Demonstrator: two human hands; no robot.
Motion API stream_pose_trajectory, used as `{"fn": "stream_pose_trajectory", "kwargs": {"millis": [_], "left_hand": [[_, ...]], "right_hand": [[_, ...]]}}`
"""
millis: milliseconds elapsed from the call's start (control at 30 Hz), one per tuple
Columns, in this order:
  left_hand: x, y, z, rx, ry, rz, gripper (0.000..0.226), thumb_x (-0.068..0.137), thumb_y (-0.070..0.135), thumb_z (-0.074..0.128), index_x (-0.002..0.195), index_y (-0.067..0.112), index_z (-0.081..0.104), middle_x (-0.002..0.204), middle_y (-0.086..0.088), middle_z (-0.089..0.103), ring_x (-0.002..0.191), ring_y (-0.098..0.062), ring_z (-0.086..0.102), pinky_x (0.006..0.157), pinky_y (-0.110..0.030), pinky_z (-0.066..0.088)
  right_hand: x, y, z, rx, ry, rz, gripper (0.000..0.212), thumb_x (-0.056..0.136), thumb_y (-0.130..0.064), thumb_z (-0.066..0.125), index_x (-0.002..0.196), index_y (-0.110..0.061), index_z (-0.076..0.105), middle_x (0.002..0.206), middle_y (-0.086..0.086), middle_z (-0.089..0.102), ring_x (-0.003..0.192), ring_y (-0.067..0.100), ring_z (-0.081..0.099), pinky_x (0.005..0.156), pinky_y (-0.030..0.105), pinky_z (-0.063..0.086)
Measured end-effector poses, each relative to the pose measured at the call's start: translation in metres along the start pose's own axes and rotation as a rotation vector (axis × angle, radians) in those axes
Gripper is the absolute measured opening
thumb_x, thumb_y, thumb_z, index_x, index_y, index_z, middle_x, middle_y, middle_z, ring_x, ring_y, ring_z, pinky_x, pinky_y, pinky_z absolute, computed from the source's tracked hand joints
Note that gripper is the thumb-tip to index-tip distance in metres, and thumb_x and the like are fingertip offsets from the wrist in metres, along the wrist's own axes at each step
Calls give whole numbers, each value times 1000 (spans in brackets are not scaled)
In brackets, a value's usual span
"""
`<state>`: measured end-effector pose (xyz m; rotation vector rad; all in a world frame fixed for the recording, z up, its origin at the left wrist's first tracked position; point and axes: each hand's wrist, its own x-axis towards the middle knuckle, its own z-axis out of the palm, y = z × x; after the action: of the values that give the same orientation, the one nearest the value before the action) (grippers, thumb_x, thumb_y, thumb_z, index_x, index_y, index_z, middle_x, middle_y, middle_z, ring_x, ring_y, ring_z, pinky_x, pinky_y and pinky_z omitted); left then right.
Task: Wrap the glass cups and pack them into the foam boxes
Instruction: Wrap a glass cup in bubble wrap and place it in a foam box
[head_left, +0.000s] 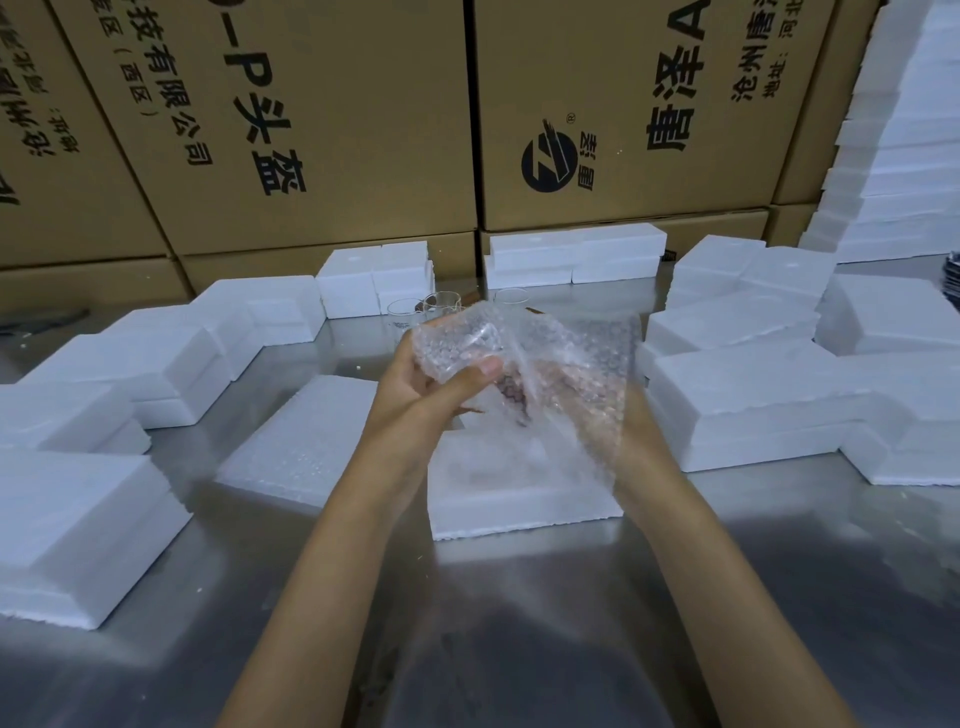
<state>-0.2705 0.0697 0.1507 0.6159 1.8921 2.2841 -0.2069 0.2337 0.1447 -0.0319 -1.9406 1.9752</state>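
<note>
two hands on one cup (470, 338) here, and we see the risk: that bubble wrap (571, 374) hangs loose on the right, so the slick glass could slide out and hit the steel counter (519, 597). our left hand (415, 389) curls around the half-wrapped cup, thumb pressed over it. our right hand (631, 423), hidden behind the sheet, seems to be pinching it. an open foam box (524, 499) waits directly below, more cups (441, 304) toward the counter's far edge.

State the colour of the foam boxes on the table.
White, all of them; the foam boxes show it plainly in the head view, against the grey metal table.
</note>
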Motion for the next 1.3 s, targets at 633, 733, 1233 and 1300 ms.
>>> {"fn": "stream_pose_trajectory", "kwargs": {"millis": [633,733,1233,1300], "left_hand": [[1,1,3,-428,-7,-140,54,92,21,68,142,7,54,136,-12,63,127,-29,60,99,-36,54],[1,-2,2,-356,-97,-185,53,89,16,71,139,8,55,133,-13,65,124,-30,62,97,-39,56],[-7,-5,12,260,-210,-95,69,60,50,86,120,40,53,108,23,72,99,1,69,73,-17,56],[-11,0,16,303,-193,-62,60,66,51,86,117,48,55,109,30,68,99,9,65,72,-13,55]], "right_hand": [[5,15,6,196,-41,88,20,91,-39,67,103,-27,78,109,-2,75,102,15,71,84,28,58],[7,13,-3,257,116,75,16,93,-18,65,89,-21,80,101,6,77,96,21,73,86,32,58],[4,8,-5,-47,177,-27,3,84,-9,71,84,-11,70,81,8,70,67,5,65,62,25,59],[4,9,-3,-96,182,-46,16,84,-4,69,93,6,62,93,24,63,69,18,65,68,37,60]]}}
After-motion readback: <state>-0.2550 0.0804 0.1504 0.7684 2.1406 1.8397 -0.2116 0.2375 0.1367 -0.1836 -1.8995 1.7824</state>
